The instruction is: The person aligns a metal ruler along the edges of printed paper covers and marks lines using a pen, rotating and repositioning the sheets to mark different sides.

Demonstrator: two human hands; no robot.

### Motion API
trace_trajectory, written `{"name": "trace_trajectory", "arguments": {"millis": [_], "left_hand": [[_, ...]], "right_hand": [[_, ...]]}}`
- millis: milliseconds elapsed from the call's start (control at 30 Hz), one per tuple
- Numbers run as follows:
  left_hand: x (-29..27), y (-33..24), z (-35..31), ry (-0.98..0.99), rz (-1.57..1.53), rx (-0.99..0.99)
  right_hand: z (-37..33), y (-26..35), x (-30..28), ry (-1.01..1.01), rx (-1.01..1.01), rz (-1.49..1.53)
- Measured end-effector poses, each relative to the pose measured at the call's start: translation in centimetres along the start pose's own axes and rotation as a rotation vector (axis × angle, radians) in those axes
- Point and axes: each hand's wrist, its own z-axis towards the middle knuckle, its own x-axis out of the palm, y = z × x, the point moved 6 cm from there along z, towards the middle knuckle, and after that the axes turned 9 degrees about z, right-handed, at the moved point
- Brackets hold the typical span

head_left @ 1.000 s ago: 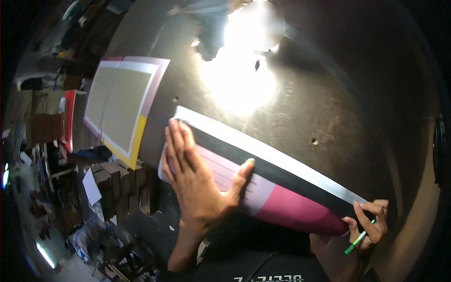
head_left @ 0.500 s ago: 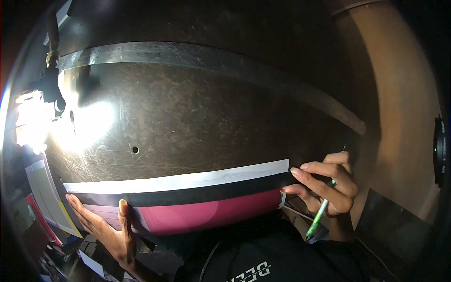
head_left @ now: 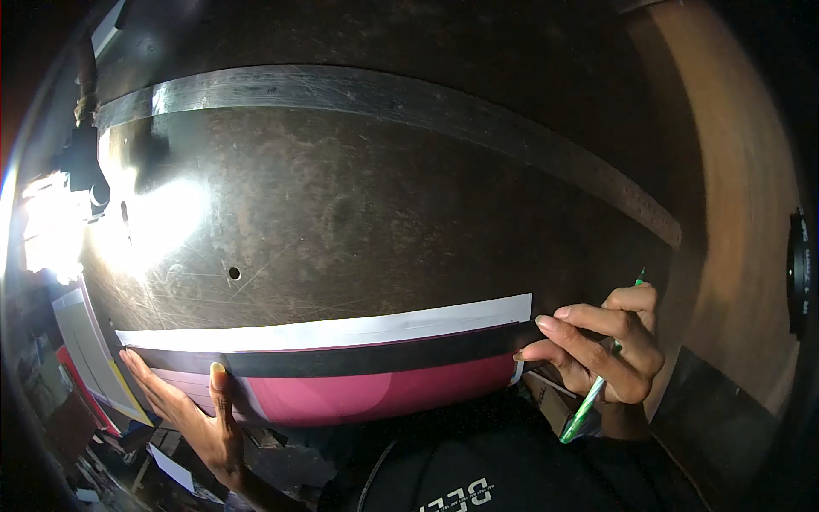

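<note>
A long black strip (head_left: 367, 357), like a straightedge, lies across a sheet at the near edge of the table. Beyond the strip shows a white band (head_left: 341, 324) of the sheet, and on its near side a pink part (head_left: 367, 392) curves downward. My left hand (head_left: 196, 418) rests at the strip's left end, fingers stretched along the sheet and thumb spread on top. At the right end, my right hand (head_left: 610, 350) has its thumb and fingertips by the strip's end. Tucked among its fingers is a green striped pen (head_left: 584, 413), tip pointing away from me.
A long metal ruler (head_left: 341, 90) lies across the far side of the dark, scratched table (head_left: 341, 222). A bright lamp (head_left: 55, 226) glares at the left, above stacked sheets (head_left: 98, 350). A dark panel (head_left: 717, 405) stands at the lower right.
A thin pink line now shows between the black strip and the white band. My right hand appears slightly farther right, still with the pen. The whole view has shifted a little.
</note>
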Motion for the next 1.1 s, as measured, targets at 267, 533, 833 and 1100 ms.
{"name": "trace_trajectory", "arguments": {"millis": [267, 533, 833, 1100], "left_hand": [[0.4, -0.9, 0.0, 0.000, -0.046, 0.021], [-1.5, -0.2, -1.3, 0.005, -0.135, 0.140], [-3.5, -4.2, -1.2, 0.187, -0.087, -0.031], [-3.5, -4.5, -0.8, 0.179, -0.155, -0.020]], "right_hand": [[0.0, -0.5, -0.7, -0.016, 0.034, 0.039], [0.4, 0.4, 0.0, 0.123, -0.035, 0.026], [-2.1, -0.9, -2.8, 0.187, -0.126, 0.031], [-1.6, -0.6, -3.5, 0.192, -0.180, -0.008]]}}
